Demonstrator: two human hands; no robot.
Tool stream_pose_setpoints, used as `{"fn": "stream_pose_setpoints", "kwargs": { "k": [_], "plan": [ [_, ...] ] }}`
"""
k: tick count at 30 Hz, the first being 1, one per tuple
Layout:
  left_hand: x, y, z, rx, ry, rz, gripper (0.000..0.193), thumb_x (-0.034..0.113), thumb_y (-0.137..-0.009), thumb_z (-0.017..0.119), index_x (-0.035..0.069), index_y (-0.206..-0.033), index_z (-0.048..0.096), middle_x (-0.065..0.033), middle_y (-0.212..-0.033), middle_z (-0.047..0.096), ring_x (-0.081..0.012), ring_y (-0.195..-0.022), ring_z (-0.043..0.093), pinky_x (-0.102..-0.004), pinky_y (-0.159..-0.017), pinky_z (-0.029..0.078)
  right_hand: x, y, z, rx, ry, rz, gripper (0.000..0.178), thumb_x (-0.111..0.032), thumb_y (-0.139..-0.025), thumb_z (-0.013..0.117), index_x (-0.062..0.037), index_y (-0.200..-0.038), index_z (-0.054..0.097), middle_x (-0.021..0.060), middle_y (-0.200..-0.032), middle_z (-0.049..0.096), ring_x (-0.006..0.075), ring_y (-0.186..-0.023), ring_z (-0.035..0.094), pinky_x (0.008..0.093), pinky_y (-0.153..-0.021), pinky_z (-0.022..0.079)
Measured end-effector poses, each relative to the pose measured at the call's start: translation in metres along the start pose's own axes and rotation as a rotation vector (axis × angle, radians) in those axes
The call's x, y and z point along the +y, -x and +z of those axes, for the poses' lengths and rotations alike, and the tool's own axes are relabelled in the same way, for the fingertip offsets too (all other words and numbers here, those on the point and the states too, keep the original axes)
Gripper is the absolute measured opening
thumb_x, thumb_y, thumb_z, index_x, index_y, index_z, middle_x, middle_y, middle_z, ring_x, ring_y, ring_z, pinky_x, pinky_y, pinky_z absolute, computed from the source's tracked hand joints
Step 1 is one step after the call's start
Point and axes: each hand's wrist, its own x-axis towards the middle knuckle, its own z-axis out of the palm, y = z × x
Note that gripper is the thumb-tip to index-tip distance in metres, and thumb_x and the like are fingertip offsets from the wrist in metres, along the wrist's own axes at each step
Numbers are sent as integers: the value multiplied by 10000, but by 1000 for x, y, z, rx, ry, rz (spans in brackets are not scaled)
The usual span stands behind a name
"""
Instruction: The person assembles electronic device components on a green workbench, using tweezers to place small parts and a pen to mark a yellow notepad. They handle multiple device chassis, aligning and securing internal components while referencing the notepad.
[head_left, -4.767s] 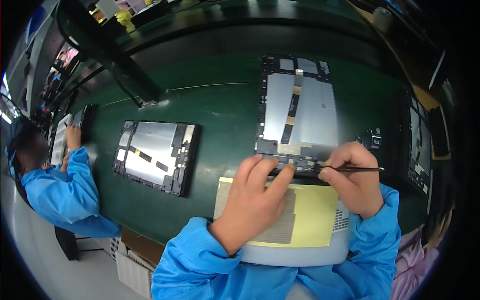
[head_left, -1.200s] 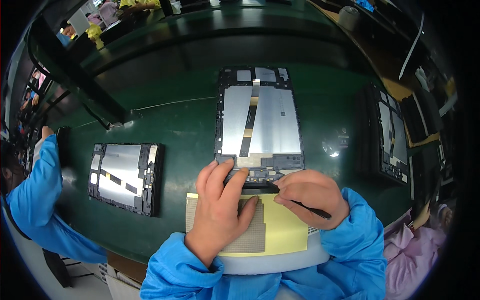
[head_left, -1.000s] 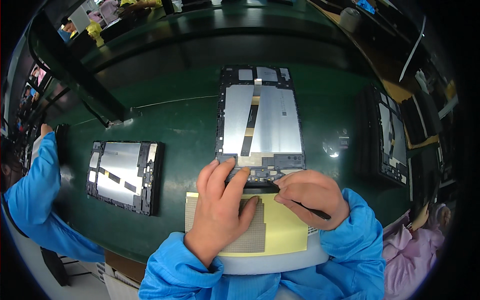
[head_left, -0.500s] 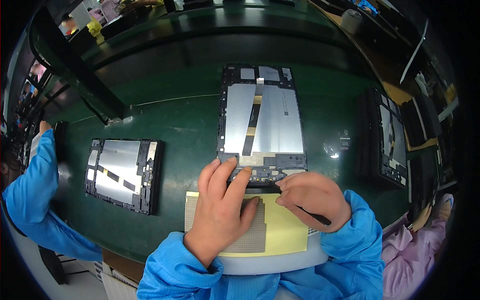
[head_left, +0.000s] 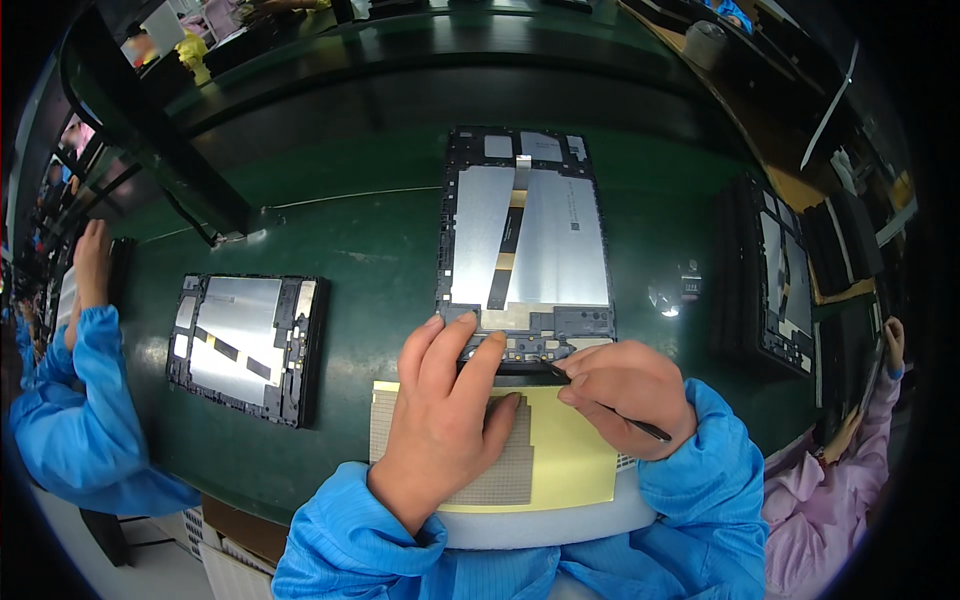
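Note:
An open tablet frame [head_left: 555, 240] lies in front of me, its silver back plate crossed by a slanted dark flex cable [head_left: 507, 235]. My left hand [head_left: 445, 415] rests its spread fingertips on the frame's near edge. Between the thumb and fingers of my right hand [head_left: 635, 400] is a pair of slim black tweezers [head_left: 650, 429], the tip at the frame's near edge, right of my left fingers. Below my hands lies a yellow sheet [head_left: 570, 455] bearing a grid of small grey-brown pieces [head_left: 510, 475]; my left hand covers part of it.
More tablet frames [head_left: 240, 330] are stacked at left, and another stack [head_left: 780, 270] stands at right. A small clear packet [head_left: 690, 282] lies on the green table [head_left: 380, 250]. Co-workers in blue [head_left: 80, 400] and pink [head_left: 830, 480] sleeves sit either side. A dark post [head_left: 150, 140] rises at far left.
My right hand and the tweezers have shifted slightly at the frame's near edge; my left hand stays put. The left co-worker's hand has risen, and so has the right co-worker's arm.

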Motion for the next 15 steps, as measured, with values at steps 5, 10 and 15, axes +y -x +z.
{"fn": "stream_pose_setpoints", "kwargs": {
  "k": [5,10,15],
  "plan": [
    [-1,0,1,0,1,0,684,37,-603,775,28,-1234,512,-200,-1312,399,-437,-1228,354,-515,-1044,320,-5,-4,-2,-9,2,35,211,21,-748,714,1,-955,674,145,-952,621,292,-899,652,361,-793,547],
    [2,0,-2,-4,-1,-11,670,40,-606,775,23,-1225,520,-202,-1310,401,-436,-1232,348,-510,-1046,318,-9,-6,-5,-25,15,46,203,10,-762,702,0,-962,668,150,-966,617,303,-906,645,363,-787,541],
    [1,0,0,-14,7,-20,664,43,-611,777,21,-1224,524,-205,-1311,402,-436,-1234,346,-505,-1048,315,-9,-4,-10,-136,127,-10,225,-44,-781,647,-17,-1005,647,157,-1012,611,319,-943,630,371,-805,534]
  ]
}}
